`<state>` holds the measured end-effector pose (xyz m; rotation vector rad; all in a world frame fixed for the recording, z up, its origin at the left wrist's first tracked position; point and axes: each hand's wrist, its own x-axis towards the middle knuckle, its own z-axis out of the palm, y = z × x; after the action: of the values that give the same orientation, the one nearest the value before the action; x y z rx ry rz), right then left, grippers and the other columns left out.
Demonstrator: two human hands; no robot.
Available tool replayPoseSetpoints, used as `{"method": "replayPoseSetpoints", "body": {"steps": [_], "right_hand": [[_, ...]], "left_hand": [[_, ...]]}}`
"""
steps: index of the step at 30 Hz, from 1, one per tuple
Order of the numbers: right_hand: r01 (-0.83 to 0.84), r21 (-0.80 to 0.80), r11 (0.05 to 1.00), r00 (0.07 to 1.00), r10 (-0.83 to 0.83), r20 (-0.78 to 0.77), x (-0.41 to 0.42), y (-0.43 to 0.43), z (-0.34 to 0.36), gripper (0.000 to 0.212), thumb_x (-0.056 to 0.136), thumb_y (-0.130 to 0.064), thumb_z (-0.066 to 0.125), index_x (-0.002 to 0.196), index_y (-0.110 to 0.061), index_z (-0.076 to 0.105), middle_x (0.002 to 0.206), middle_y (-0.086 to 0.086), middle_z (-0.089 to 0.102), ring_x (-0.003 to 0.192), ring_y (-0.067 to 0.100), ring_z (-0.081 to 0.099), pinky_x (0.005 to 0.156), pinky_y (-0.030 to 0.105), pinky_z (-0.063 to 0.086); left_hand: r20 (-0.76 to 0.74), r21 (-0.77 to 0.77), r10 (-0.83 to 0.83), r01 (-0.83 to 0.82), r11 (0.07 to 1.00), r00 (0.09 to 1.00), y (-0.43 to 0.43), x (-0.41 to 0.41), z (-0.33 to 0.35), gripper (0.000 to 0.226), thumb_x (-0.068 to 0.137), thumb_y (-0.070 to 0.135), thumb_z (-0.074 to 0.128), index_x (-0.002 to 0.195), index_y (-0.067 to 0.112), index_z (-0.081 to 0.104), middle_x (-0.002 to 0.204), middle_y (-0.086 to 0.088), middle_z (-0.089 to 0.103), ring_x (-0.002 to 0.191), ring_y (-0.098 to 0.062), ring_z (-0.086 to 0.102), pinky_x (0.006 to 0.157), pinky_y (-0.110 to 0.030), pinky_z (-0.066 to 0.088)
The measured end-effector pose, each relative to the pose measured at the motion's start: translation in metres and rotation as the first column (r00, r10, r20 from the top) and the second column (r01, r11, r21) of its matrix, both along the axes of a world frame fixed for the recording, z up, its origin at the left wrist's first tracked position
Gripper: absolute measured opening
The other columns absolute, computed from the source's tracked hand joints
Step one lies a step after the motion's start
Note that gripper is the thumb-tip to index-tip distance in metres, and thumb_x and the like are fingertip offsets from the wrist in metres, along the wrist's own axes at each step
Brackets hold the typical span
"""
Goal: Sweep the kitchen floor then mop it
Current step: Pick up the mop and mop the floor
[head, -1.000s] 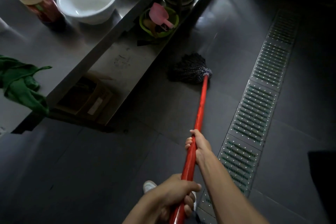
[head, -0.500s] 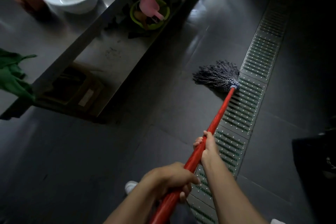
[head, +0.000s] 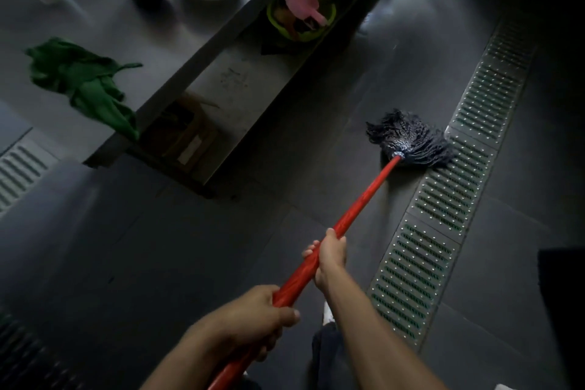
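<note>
While left hand (head: 250,317) and right hand (head: 329,258) grip the mop handle (head: 364,198), its near end is cut off.

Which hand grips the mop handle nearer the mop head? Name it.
The right hand: it grips the red mop handle farther forward, closer to the dark mop head, while the left hand holds it nearer the person's body.

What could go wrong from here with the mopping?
The dark stringy mop head reaches the slotted metal drain grate, so strands might snag in its slots. A wide swing of the red mop handle could knock the steel table's low shelf, where a green bowl sits near the edge.
</note>
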<state>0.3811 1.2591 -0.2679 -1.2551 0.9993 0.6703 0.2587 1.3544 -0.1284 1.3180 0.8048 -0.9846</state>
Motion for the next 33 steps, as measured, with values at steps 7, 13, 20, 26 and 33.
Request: {"method": "replayPoseSetpoints", "body": {"steps": [7,13,20,26,33], "right_hand": [[-0.12,0.13,0.984,0.992,0.122,-0.012,-0.049,0.091,0.01,0.009,0.104,-0.023,0.041,0.114,-0.023,0.04,0.065,0.006,0.037,0.039,0.011,0.037,0.035,0.015,0.034],[-0.245,0.216,0.945,0.966,0.257,-0.032,-0.111,0.152,0.018,0.004,0.104,-0.024,0.041,0.105,-0.02,0.041,0.065,0.007,0.038,0.039,0.013,0.038,0.037,0.018,0.035],[-0.4,0.259,0.879,0.903,0.426,-0.05,-0.19,0.175,0.029,0.017,0.102,-0.024,0.043,0.118,-0.018,0.042,0.067,0.006,0.042,0.043,0.013,0.043,0.042,0.024,0.04],[-0.44,0.298,0.847,0.879,0.474,-0.052,-0.275,0.192,0.038,0.017,0.102,-0.022,0.042,0.117,-0.018,0.039,0.061,0.006,0.04,0.041,0.014,0.041,0.042,0.023,0.039],[-0.495,0.293,0.818,0.852,0.524,-0.024,-0.32,0.154,0.033,0.009,0.098,-0.014,0.046,0.104,-0.018,0.04,0.07,0.013,0.051,0.043,0.016,0.048,0.041,0.023,0.041]], "left_hand": [[0.053,0.124,0.155,-0.16,0.979,0.987,0.055,-0.063,0.012,0.009,0.097,0.013,0.06,0.1,0.011,0.052,0.058,-0.005,0.049,0.039,-0.013,0.046,0.04,-0.025,0.039],[0.051,0.189,0.268,-0.273,0.943,0.962,0.092,-0.13,0.023,0.011,0.099,0.016,0.06,0.104,0.007,0.054,0.056,-0.005,0.05,0.038,-0.014,0.045,0.038,-0.024,0.038],[0.039,0.193,0.437,-0.436,0.879,0.899,0.095,-0.21,0.038,0.014,0.1,0.015,0.059,0.102,0.003,0.053,0.053,-0.005,0.047,0.038,-0.014,0.04,0.037,-0.021,0.035],[-0.004,0.22,0.401,-0.391,0.894,0.916,0.106,-0.291,0.053,0.015,0.097,0.003,0.054,0.11,-0.006,0.051,0.05,-0.007,0.045,0.036,-0.017,0.04,0.037,-0.021,0.033],[-0.022,0.177,0.437,-0.426,0.887,0.899,0.061,-0.334,0.046,0.056,0.098,0.012,0.06,0.144,0.025,0.033,0.05,-0.005,0.05,0.038,-0.014,0.046,0.038,-0.021,0.038]]}}
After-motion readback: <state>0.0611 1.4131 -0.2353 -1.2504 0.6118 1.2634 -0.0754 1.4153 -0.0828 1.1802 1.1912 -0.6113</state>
